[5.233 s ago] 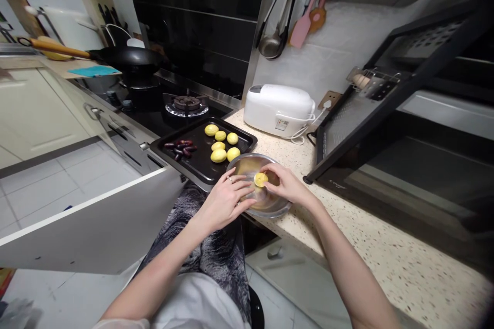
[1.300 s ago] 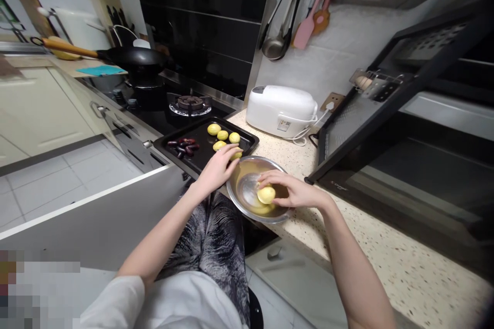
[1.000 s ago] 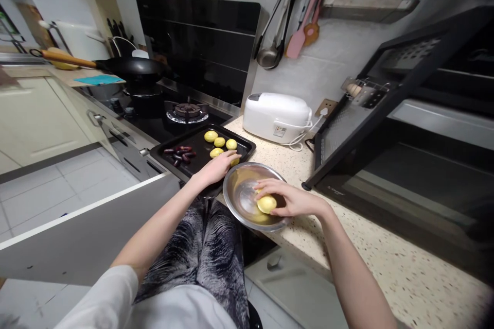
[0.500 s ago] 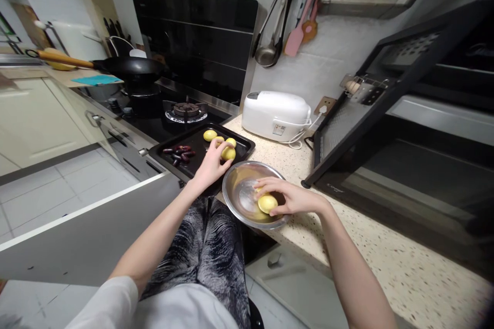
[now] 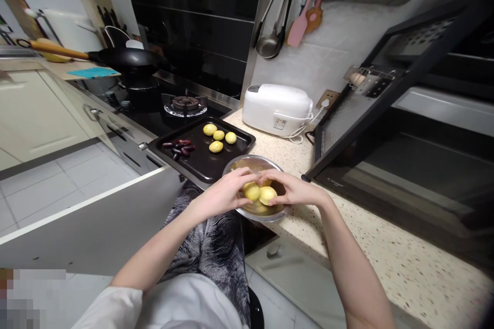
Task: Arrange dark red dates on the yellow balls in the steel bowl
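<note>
Over the steel bowl [image 5: 278, 164] my two hands are close together. My left hand [image 5: 231, 191] grips a yellow lemon [image 5: 251, 192] between thumb and fingers. Beside it, my right hand [image 5: 287, 188] has its fingers closed around another lemon [image 5: 267, 195]. The two lemons touch or nearly touch each other. The bowl's inside below them is partly hidden by the hands. Left of the bowl lies a black baking tray [image 5: 198, 167]. On it are several lemons [image 5: 216, 146] and a cluster of small, dark red, elongated fruits [image 5: 181, 147].
Behind the tray is a gas burner [image 5: 185, 105], with a black wok [image 5: 131, 58] farther left. A white appliance [image 5: 278, 110] stands on the speckled counter [image 5: 355, 231] by the wall. A dark oven [image 5: 386, 174] is at right. An open drawer front [image 5: 96, 221] juts out at left.
My left hand has moved from the tray to the bowl, bringing a lemon with it. My right hand stays over the bowl with its lemon. The view has shifted slightly.
</note>
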Available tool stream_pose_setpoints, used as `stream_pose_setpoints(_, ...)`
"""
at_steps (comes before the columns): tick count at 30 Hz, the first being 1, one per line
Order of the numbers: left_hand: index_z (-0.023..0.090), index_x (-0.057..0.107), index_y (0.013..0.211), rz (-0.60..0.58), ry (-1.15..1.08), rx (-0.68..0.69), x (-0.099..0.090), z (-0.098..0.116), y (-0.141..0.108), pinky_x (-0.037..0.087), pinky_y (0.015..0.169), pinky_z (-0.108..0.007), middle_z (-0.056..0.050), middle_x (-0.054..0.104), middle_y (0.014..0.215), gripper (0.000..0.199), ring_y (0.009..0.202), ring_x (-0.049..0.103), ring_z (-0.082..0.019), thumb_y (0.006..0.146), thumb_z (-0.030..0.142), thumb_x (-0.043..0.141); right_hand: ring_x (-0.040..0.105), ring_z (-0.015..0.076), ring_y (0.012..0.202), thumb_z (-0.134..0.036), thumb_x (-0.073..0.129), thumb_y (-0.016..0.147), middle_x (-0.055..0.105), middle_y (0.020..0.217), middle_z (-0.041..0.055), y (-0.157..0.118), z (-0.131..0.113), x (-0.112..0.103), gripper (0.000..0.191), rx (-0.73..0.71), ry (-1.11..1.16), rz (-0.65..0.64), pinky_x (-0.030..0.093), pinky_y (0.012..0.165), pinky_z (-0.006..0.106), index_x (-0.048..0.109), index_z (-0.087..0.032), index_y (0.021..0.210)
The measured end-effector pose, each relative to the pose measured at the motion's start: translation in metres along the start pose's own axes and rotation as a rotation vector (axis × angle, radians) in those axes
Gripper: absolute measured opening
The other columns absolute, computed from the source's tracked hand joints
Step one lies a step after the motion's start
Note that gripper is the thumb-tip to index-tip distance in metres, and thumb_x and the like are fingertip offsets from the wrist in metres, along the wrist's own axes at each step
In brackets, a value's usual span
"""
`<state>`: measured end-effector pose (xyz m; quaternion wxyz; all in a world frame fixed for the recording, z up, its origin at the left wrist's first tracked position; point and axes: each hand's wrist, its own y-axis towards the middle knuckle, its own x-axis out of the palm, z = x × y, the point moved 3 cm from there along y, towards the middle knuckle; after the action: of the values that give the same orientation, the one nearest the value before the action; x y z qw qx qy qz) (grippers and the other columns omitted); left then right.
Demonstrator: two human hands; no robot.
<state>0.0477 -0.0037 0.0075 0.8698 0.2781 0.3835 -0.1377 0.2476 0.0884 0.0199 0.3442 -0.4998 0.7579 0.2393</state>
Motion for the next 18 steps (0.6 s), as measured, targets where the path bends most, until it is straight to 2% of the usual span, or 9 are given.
stream_pose_setpoints(6, 0.021, 0.066, 0.125, -0.167, 0.058, 0.031, 0.003, -0.002, 0.015, 0.051, 0.104, -0.041, -0.011, 0.062, 0.128, 0.047, 0.124, 0.061, -0.030, 0.081, 0.008, 0.077, 0.059, 0.0290, 0.130, -0.046, 0.077, 0.087, 0.065, 0.140, 0.0095, 0.001, 0.002, 0.001, 0.045, -0.053, 0.024, -0.004, 0.048, 0.110, 0.046, 0.068, -0.024, 0.125)
stream_pose_setpoints(9, 0.021, 0.066, 0.127, -0.211, 0.072, 0.020, 0.003, -0.001, 0.018, 0.050, 0.105, -0.041, -0.012, 0.062, 0.129, 0.050, 0.126, 0.060, -0.031, 0.080, 0.007, 0.078, 0.057, 0.0291, 0.133, -0.045, 0.076, 0.088, 0.063, 0.143, 0.0104, 0.000, 0.004, 0.002, 0.049, -0.075, 0.029, -0.013, 0.046, 0.113, 0.048, 0.066, -0.024, 0.130)
stream_pose_setpoints(13, 0.020, 0.070, 0.123, -0.225, 0.057, -0.003, 0.003, -0.001, 0.017, 0.049, 0.107, -0.041, -0.012, 0.062, 0.132, 0.043, 0.128, 0.061, -0.031, 0.082, 0.009, 0.077, 0.057, 0.0288, 0.133, -0.045, 0.077, 0.087, 0.064, 0.142, 0.0094, 0.001, 0.003, 0.002, 0.049, -0.069, 0.026, -0.020, 0.045, 0.114, 0.047, 0.067, -0.025, 0.130)
stream_pose_setpoints(18, 0.019, 0.073, 0.116, -0.187, 0.052, 0.020, 0.003, 0.000, 0.013, 0.049, 0.109, -0.041, -0.011, 0.065, 0.131, 0.033, 0.124, 0.064, -0.029, 0.086, 0.005, 0.072, 0.057, 0.0292, 0.134, -0.048, 0.078, 0.087, 0.065, 0.140, 0.0090, 0.003, 0.002, 0.002, 0.048, -0.078, 0.025, -0.021, 0.044, 0.115, 0.049, 0.068, -0.026, 0.128)
